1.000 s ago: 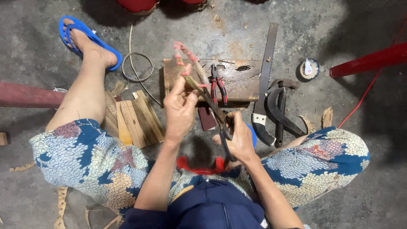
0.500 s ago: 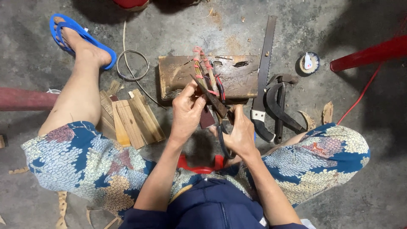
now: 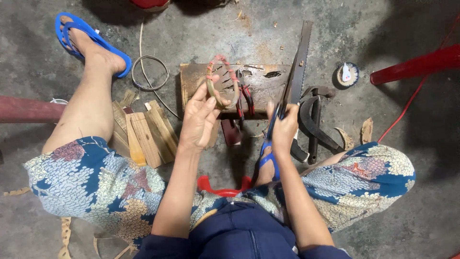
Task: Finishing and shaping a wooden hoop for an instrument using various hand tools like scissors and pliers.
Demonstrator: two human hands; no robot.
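View from above of a seated person at work on a concrete floor [image 3: 383, 201]. The left hand [image 3: 199, 120] is closed on the lower edge of a small ring [image 3: 221, 81] of bent cane bound at intervals with red wrapping, pinching it between thumb and fingers and holding it upright over a worn wooden block [image 3: 258, 84] that lies on the floor. The right hand [image 3: 283, 128] is wrapped around a slim dark tool [image 3: 280, 112], its blade end pointing away from the body; what kind of tool it is cannot be told. Red-handled pliers [image 3: 245, 98] rest on the block just beside the ring. A hand saw [image 3: 301, 64] lies along the block's right edge, with dark curved tools [image 3: 314, 122] near it. Cut wooden slats [image 3: 143, 132] sit beside the left leg, and a loop of wire [image 3: 149, 73] lies near the foot in a blue sandal [image 3: 91, 41].
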